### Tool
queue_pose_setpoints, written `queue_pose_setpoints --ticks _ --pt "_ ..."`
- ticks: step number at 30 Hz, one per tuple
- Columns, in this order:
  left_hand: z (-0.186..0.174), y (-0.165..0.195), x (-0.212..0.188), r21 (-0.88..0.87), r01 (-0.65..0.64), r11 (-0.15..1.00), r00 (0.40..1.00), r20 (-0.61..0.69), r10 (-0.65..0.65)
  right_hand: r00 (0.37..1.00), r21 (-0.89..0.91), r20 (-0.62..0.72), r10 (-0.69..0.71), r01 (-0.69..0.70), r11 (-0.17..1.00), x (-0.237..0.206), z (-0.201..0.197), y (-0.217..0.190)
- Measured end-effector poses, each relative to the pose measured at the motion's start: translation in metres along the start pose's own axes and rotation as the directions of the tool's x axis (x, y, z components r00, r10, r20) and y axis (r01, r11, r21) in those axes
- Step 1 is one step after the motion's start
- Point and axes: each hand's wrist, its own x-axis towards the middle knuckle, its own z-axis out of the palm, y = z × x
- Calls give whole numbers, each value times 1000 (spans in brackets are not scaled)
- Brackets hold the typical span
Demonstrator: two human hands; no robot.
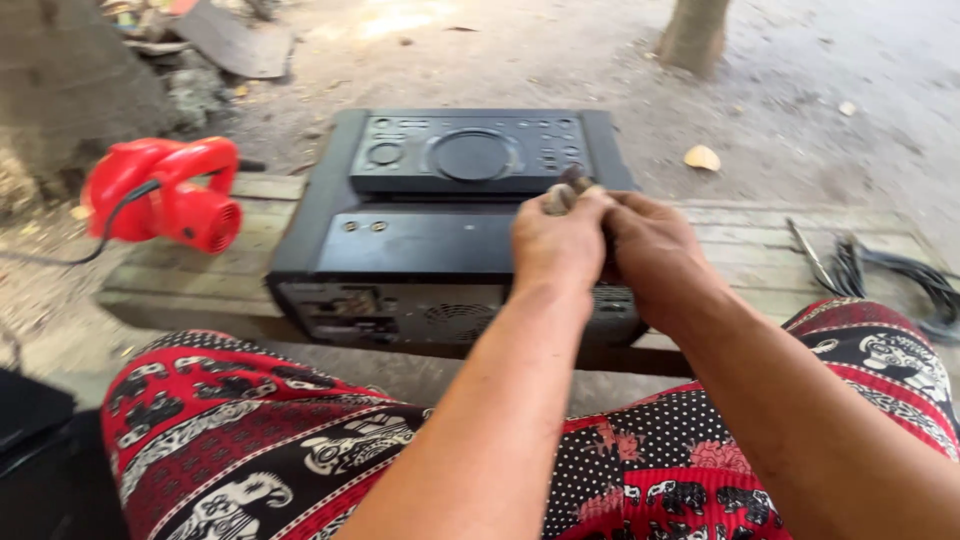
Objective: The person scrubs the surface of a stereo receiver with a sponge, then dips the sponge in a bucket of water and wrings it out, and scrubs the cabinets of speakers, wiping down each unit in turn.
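Both hands meet over the rear edge of a black audio unit (450, 225) that lies on its back across a low wooden bench (190, 285). Left hand (558, 240) is closed into a loose fist around a small grey-brown tool handle (562, 192), whose rounded end projects above the knuckles; the working tip is hidden behind the fingers. Right hand (652, 252) is curled against the left, its fingers folded inward where the two hands touch; whether it shares the grip on the handle or pinches some smaller part cannot be told from this view.

The unit's control panel (468, 155), with its large round dial, faces up and away from the person, while the rear panel (400, 240), bearing two small screw heads, and the vented back face (455, 318) lie nearer the knees. The hands sit at the right end of this rear panel, touching or just above it.

Judged from this posture, the step in hand is work on a fastening at the cabinet's back right corner. Its next move calls for a steady, upright tool, firm downward pressure and a controlled twist, so that the tip does not slip out of its seat.

A red electric blower (165, 195) with a black cord rests on the bench to the left, well apart from the hands. Black cables (905, 275) lie on the planks to the right. Patterned red-and-black trousers (250, 440) cover the person's knees in the foreground.
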Motion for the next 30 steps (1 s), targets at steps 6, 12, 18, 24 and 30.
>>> queue_pose_setpoints --ticks 6,12,18,24,30 --pt "-102 30 38 75 -178 981 918 -345 193 943 -161 327 56 -3 987 -1 93 0" --pt "-182 66 34 -96 -234 968 842 -517 152 874 -161 475 104 -30 987 -2 188 12" --pt "-253 77 51 -287 -183 940 821 -571 -14 827 -249 536 170 -37 968 -12 253 22" --pt "-304 79 92 -217 -78 973 822 -566 -60 797 -292 571 198 -28 956 1 293 39" --pt "-310 81 128 -246 -153 957 816 -577 -18 842 -569 447 303 6 822 29 314 36"
